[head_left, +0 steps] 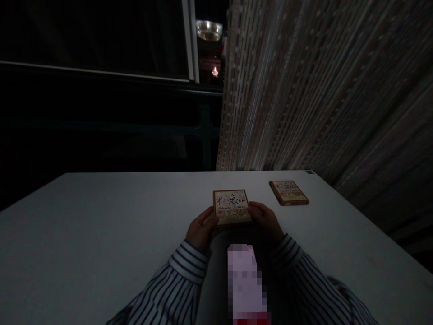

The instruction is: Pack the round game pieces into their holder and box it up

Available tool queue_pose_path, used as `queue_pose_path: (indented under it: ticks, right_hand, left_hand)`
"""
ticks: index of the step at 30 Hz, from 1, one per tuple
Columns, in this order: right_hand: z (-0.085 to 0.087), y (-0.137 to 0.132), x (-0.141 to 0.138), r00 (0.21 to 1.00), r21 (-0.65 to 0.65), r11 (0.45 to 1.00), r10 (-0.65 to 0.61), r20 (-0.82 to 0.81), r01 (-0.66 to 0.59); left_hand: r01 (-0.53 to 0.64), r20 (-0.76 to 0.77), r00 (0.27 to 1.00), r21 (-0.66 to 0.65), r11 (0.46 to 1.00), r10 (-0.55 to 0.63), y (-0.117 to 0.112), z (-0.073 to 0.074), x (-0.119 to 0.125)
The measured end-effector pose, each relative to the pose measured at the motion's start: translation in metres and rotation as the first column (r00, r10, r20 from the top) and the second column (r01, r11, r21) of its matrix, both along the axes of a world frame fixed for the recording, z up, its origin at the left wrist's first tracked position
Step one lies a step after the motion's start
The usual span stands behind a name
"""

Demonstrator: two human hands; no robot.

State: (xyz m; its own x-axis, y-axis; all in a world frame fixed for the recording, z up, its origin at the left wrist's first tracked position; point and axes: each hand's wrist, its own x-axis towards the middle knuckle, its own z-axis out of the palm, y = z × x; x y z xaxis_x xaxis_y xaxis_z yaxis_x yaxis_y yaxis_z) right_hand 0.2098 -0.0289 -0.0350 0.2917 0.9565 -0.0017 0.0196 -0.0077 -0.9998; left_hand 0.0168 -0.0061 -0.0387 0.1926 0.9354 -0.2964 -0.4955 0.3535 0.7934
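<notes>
Both hands, left and right, clamped on orange-bordered box (calligraphy-printed lid).

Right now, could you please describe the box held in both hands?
The box is flat and square, likely cardboard, with a brown border and a pale printed top bearing dark calligraphy. It faces up, closed, low over the white table. The left hand grips its left edge, the right hand its right edge.
</notes>
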Motion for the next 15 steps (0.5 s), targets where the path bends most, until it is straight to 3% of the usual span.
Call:
queue_pose_path:
  ticks: [8,15]
  right_hand:
    - [0.0045,-0.002,-0.0014,0.96,-0.043,0.999,0.011,-0.278,-0.023]
    - [0.0073,-0.005,-0.0038,0.929,-0.037,0.996,0.06,-0.364,-0.079]
  left_hand:
    - [0.071,0.014,0.997,0.015,0.997,-0.071,0.0038,-0.0038,-0.0001]
    - [0.052,-0.05,0.998,0.043,0.998,-0.05,0.0022,-0.0029,0.0057]
